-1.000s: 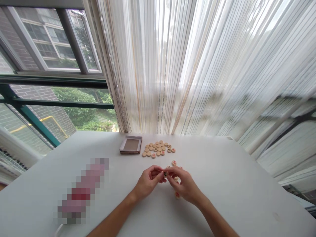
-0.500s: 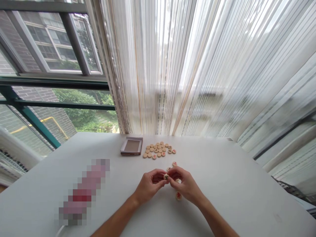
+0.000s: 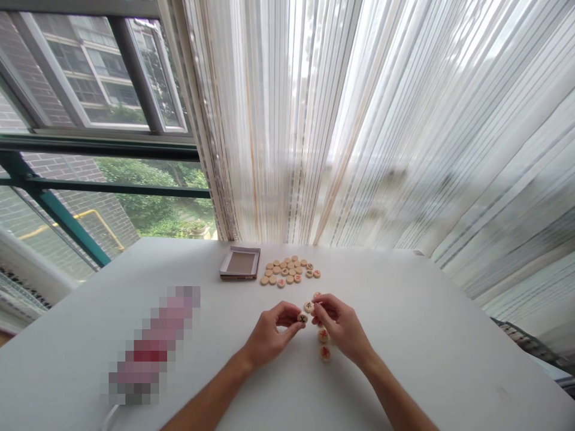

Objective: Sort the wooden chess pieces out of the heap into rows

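Observation:
My left hand (image 3: pixel 271 332) pinches a round Chinese chess piece (image 3: pixel 302 318) with a dark character between thumb and fingertips. Just beyond it, a second Chinese chess piece (image 3: pixel 308 306), also dark-marked, is at the fingertips of my right hand (image 3: pixel 339 323), whose fingers are closed at its right edge. How firmly they grip it is hard to see. Under and beside my right hand runs a column of red-marked pieces: one piece (image 3: pixel 323 335), a nearer piece (image 3: pixel 324 354), and a farther piece (image 3: pixel 317 295) partly hidden by the fingers.
Farther back on the white table (image 3: pixel 404 335) lies a cluster of wooden chess pieces (image 3: pixel 291 272), many blank side up. Left of them is a shallow open box (image 3: pixel 240 263). A blurred-out pinkish object (image 3: pixel 155 344) with a white cord lies at left. Curtains (image 3: pixel 314 120) hang behind.
My right hand has left the piece in my left hand and shifted to the dark-marked piece just beyond. More of the red-marked column shows. My left hand keeps its piece.

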The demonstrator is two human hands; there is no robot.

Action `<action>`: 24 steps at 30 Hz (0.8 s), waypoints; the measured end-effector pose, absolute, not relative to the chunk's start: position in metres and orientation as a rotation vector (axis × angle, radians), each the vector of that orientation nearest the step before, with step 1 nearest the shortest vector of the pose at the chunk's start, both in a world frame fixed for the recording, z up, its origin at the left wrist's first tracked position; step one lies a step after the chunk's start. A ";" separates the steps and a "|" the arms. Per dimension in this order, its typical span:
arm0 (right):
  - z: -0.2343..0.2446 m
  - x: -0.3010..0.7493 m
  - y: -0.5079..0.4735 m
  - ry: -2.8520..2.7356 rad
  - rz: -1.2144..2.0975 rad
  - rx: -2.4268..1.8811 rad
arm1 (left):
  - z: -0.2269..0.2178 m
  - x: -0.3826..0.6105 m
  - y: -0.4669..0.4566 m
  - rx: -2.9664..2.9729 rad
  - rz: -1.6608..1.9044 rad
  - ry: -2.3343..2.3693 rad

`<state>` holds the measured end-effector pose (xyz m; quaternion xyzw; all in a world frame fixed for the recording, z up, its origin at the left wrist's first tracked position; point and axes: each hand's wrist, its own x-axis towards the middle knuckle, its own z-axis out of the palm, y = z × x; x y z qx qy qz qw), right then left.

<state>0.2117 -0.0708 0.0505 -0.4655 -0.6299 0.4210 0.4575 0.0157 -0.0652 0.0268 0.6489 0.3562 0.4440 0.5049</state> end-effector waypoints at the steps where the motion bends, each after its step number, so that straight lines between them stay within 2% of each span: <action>1: 0.052 0.214 -0.070 -1.533 1.014 -1.151 | 0.025 0.015 -0.064 1.549 1.085 0.871; 11: 0.063 0.231 -0.065 -1.452 0.831 -1.190 | 0.016 0.013 -0.056 1.352 1.100 0.814; 15: 0.060 0.220 -0.072 -1.648 0.824 -1.132 | 0.016 0.015 -0.056 1.281 1.099 0.813; 20: 0.056 0.206 -0.081 -1.969 0.631 -1.052 | 0.017 0.015 -0.056 1.245 1.089 0.826; 24: 0.052 0.202 -0.081 -2.010 0.588 -1.071 | 0.018 0.015 -0.056 1.266 1.091 0.879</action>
